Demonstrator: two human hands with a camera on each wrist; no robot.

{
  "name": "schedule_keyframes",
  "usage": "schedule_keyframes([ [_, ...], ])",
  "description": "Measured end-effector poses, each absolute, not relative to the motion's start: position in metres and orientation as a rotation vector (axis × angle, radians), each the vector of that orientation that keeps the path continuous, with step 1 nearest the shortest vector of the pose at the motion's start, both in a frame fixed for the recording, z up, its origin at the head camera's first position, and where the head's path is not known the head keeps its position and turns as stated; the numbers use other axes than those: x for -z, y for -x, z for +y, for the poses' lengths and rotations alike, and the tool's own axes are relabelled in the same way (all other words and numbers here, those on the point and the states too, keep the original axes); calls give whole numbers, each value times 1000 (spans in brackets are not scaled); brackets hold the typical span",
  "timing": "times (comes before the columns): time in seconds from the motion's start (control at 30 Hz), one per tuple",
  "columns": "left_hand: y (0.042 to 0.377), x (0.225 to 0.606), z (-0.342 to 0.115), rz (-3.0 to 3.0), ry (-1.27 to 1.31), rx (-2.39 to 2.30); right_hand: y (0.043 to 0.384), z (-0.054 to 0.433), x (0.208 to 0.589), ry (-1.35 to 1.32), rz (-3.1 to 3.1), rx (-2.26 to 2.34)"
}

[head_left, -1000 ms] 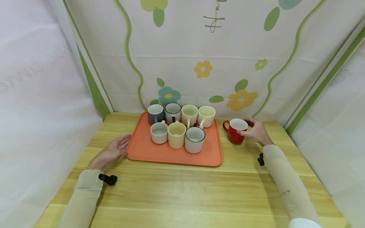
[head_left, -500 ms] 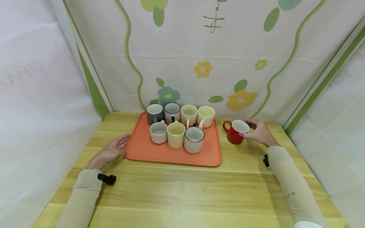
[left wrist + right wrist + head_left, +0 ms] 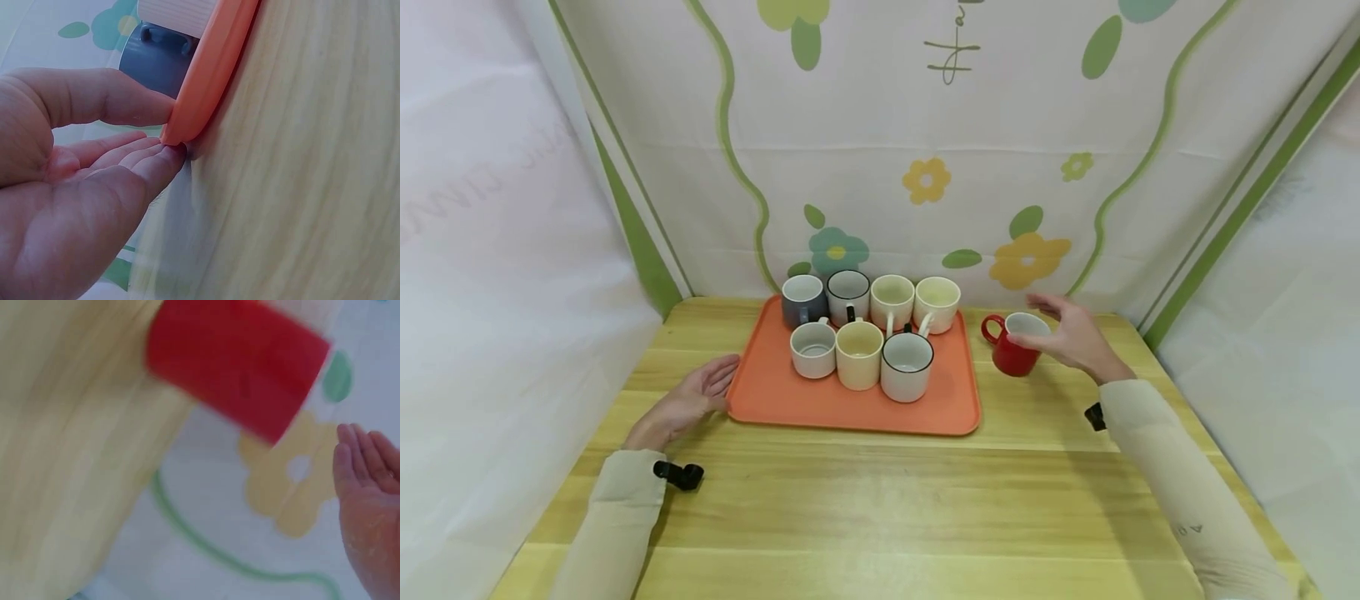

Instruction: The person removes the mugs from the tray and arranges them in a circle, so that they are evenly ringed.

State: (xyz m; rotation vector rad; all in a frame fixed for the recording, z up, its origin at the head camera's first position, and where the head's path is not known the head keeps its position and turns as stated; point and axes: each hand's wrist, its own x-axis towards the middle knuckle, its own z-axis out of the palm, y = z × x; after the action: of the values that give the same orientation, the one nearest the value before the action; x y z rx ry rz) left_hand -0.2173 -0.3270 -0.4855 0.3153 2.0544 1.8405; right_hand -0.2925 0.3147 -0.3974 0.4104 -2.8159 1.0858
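My left hand (image 3: pixel 681 408) touches the left side of an orange tray (image 3: pixel 850 408), its fingers straight. In the left wrist view, the thumb and fingertips meet the tray's rim (image 3: pixel 200 81). A red mug (image 3: pixel 1015 354) with a white inside is on the table right of the tray, handle toward the left. My right hand (image 3: pixel 1075 337) is beside and above this mug, fingers extended and thumb overlapping its rim. In the right wrist view, the fingers (image 3: pixel 369 459) are apart from the red mug (image 3: pixel 237 362); the thumb is out of sight there.
Several mugs stand on the tray in two rows: a grey-blue mug (image 3: pixel 802 304), a black-rimmed white mug (image 3: pixel 907 367) and a yellow mug (image 3: pixel 859 358) among them. Behind the wooden table (image 3: pixel 865 517) hangs a flowered cloth (image 3: pixel 865 125).
My right hand has loosened from the red mug, its fingers now straighter and raised behind it. The mug has become more upright. My left hand stays at the tray; the view shifts slightly.
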Motion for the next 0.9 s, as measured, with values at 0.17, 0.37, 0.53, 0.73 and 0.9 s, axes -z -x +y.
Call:
schedule_keyframes([
  [0.17, 217, 486, -327, 2059, -310, -1836, 279, 287, 387, -438, -2778, -1136],
  [0.37, 217, 485, -327, 2045, -313, -1855, 266, 258, 388, -545, -2751, -1149],
  [0.53, 218, 486, -327, 2045, -324, -1854, 258, 235, 393, -611, -2723, -1152],
  [0.73, 217, 486, -328, 2060, -320, -1838, 255, 206, 401, -693, -2692, -1167],
  [0.9, 216, 486, -328, 2065, -320, -1833, 257, 183, 408, -710, -2685, -1159],
])
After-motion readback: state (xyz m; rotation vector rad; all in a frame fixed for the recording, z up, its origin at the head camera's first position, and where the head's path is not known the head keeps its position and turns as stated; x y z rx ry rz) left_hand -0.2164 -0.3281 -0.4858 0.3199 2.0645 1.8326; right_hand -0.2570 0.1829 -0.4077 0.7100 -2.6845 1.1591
